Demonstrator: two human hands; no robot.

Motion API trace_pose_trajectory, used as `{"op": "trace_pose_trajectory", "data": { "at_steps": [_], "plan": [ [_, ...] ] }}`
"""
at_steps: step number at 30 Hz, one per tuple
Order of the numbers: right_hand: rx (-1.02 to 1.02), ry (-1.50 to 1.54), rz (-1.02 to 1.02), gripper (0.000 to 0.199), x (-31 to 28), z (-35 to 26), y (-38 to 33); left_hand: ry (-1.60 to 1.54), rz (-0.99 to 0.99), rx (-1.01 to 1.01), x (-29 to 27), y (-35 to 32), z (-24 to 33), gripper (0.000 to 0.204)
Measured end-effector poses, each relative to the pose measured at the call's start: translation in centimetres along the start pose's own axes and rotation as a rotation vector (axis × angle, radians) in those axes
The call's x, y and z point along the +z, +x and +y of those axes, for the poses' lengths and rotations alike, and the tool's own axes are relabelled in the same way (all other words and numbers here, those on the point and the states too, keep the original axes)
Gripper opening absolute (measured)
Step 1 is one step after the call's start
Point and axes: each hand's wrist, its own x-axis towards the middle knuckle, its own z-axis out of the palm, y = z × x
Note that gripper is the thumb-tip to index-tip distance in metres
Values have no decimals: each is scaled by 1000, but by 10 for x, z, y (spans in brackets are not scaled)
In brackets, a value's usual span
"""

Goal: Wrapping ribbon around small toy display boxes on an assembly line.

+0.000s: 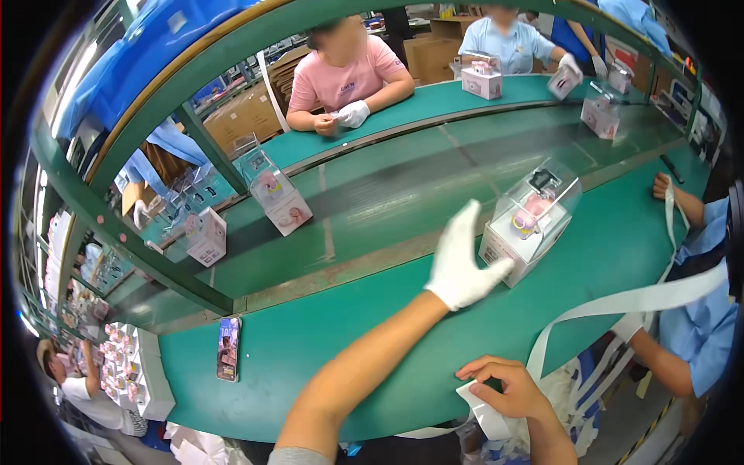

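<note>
My left hand (463,267), in a white glove, reaches over the green table with its fingers apart. Its thumb is by the lower left side of a white box (508,252) with a clear plastic cover (562,186); whether they touch I cannot tell. Under the cover sits a pink toy-like item (532,211) with a yellow ring, and a dark piece lies above it. My right hand (513,390), bare, is low at the table's near edge, closed on a white strip (488,418) pinched between thumb and fingers.
A phone (229,349) lies on the table (310,333) at left, near stacked white trays (151,372) of pink items. Beyond runs a conveyor belt (387,194) carrying similar boxes (283,201). A green post (155,256) stands left. Co-workers sit opposite and at right, where a long white ribbon (620,302) hangs.
</note>
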Motion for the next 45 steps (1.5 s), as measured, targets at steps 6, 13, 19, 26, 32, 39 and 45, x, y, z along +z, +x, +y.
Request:
{"op": "trace_pose_trajectory", "data": {
  "at_steps": [6, 13, 19, 26, 32, 39, 45],
  "plan": [
    [-86, -60, -46, 11, -5, -2, 6, 648, 417, -114, -147, -4, -125, 66],
    [-6, 17, -82, 10, -10, -10, 7, 1155, 91, -634, -250, -18, -194, 34],
    [41, -15, -16, 8, -9, -8, 10, 1182, 75, -679, -243, 5, -201, 28],
    [-2, -49, 54, 11, -7, 4, 20, 1110, 52, -601, -275, 16, -187, 26],
    [129, 129, 131, 8, -5, 5, 4, 916, -23, -378, -248, -45, -64, 17],
    [-74, -60, 200, 7, 34, -21, -6, 792, -16, -269, -221, -161, 45, 10],
    [-483, 82, 242, 10, 109, -84, 8, -174, 66, -217, -216, -211, 115, 34]
  ]
}}
